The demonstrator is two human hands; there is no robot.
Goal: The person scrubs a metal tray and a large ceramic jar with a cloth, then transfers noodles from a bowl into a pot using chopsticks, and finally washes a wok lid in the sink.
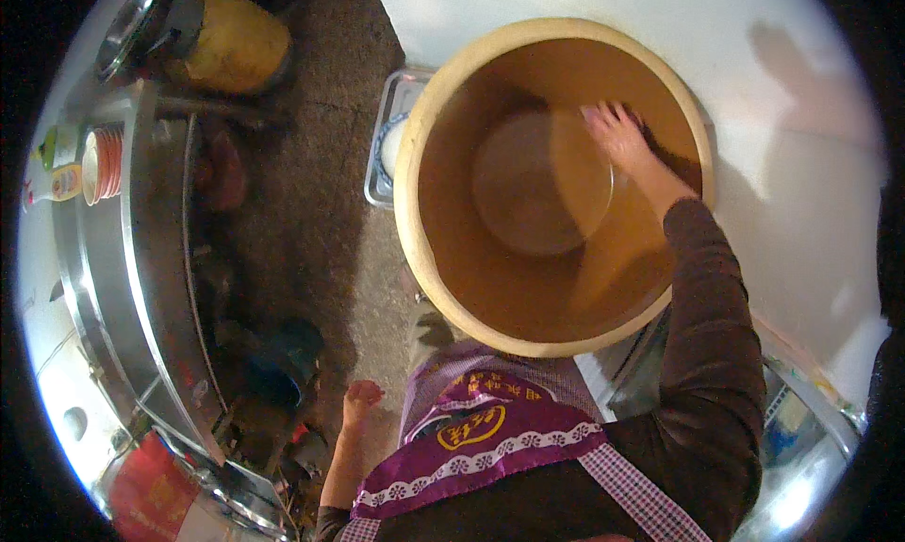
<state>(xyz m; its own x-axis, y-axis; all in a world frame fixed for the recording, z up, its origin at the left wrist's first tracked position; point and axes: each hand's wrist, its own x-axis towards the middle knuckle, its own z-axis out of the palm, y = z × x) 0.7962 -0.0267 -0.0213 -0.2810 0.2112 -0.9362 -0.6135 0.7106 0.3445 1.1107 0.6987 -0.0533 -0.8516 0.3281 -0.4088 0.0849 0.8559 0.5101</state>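
A large round vat [495, 287] stands before me, with a thick cream rim and a brown inside wall. My right hand [619, 135] reaches over its right side into it, fingers spread and holding nothing. Whether the fingertips touch the wall, I cannot tell. The bottom of the vat [516, 181] lies partly in shadow, with nothing distinct on it. Down at my left side hangs my left hand [363, 395], apart from the vat, its fingers loosely curled. A purple apron [481, 436] with writing covers my front.
Partly hidden behind the vat's left rim, a metal tray [380, 192] holds a blue-edged bowl [391, 146] with something white. A steel counter [159, 259] with stacked paper cups [102, 164] runs along the left. A yellow bucket [237, 43] stands far left. The white wall [771, 160] bounds the right.
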